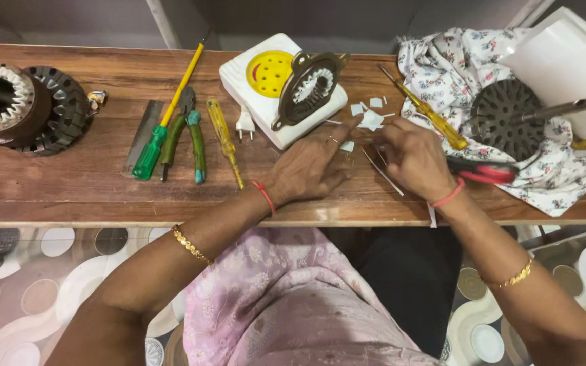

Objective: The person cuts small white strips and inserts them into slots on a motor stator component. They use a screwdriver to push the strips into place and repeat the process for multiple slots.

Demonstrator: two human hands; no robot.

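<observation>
A person seated at a long wooden tabletop (69, 193) works with both bare hands, seen from above. The left hand (310, 166) lies flat, palm down, fingers spread and its grip released, the forefinger stretched toward a small white paper piece (372, 120). The right hand (412, 157) is just beside it, fingers curled over the same spot; its fingertips are hidden, so I cannot tell whether its grip is clenched on anything. Several more small white paper scraps (366, 104) lie scattered just beyond the fingers, and thin white strips (382, 173) lie under the right hand.

Behind the hands sits a white box with a yellow disc (266, 78), and a round metal motor part (310, 87) leans on it. To the left lie a yellow screwdriver (225, 139), green-handled pliers (190, 135), a green-handled screwdriver (164, 122) and a flat metal blade (142, 132). At the far left stands a wound motor stator (25, 105). To the right, a floral cloth (544, 163) holds a dark perforated disc (503, 122), another yellow-handled screwdriver (428, 112) and red-handled scissors (486, 171).
</observation>
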